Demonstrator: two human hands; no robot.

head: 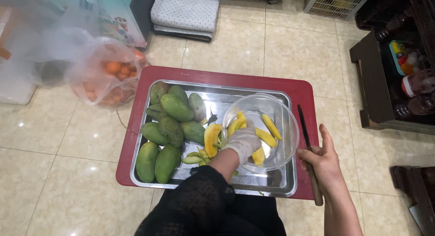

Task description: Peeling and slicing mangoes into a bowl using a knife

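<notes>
My left hand (243, 143) has a white glove on, and it covers part of the clear bowl (285, 116), so I cannot see all the yellow mango slices (271, 127) under it. My fingertips are hidden in there too. My right hand (322, 161) is wrapped around the knife (306, 136), so the middle of the knife is hidden. My black sleeve (199, 199) hides the near edge of the metal tray (253, 184). The plastic bag (106, 75) is cloudy, so the orange fruit inside looks blurry. The folded cloth (185, 11) and the white basket (333, 2) are cut off at the top. The dark shelf (376, 82) runs off the right side, and the things on it are too small to tell.
</notes>
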